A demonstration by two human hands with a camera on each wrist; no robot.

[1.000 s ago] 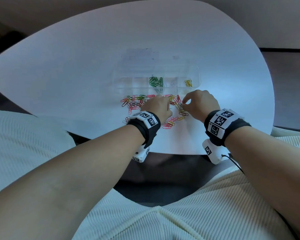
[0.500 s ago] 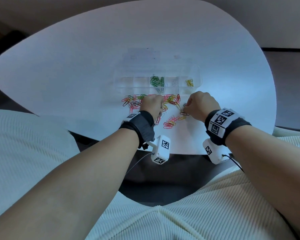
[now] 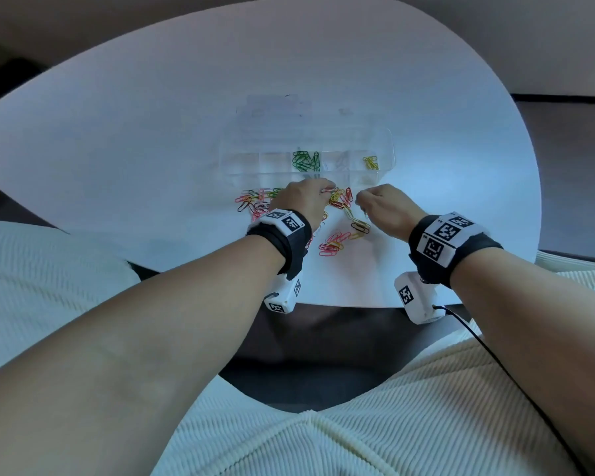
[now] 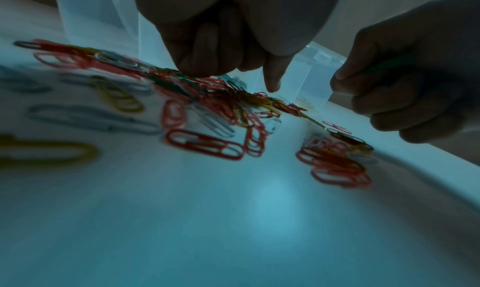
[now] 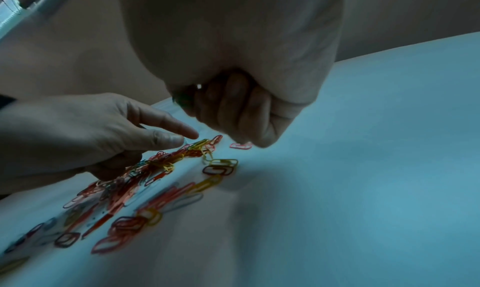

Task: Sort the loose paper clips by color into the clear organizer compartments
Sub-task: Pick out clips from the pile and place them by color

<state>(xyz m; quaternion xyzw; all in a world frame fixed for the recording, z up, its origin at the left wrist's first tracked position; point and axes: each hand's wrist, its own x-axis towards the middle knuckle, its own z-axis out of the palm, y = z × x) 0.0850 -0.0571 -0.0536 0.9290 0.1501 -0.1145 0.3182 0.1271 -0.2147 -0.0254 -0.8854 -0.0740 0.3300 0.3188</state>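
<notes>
Loose paper clips [image 3: 339, 201] in red, pink, yellow, green and white lie in a pile on the white table [image 3: 152, 132], just in front of the clear organizer [image 3: 389, 146]. One compartment holds green clips [image 3: 304, 160], another yellow clips [image 3: 371, 163]. My left hand [image 3: 306, 201] hovers over the pile's far edge, index finger [image 4: 271, 80] pointing down beside the thumb [image 5: 166, 139]; a pinch is not clear. My right hand [image 3: 382, 207] is curled in a fist and holds green clips [image 4: 389, 63], which also show as green clips [image 5: 182, 101] inside the fist.
A smaller cluster of red and yellow clips [image 3: 330, 247] lies nearer the table's front edge [image 3: 340, 305]. More clips [image 3: 253, 204] spread left of my left hand. My lap in white ribbed fabric [image 3: 358, 424] is below the table.
My left hand has turned back palm-down and moved forward to the far edge of the pile. My right hand has shifted slightly, still curled.
</notes>
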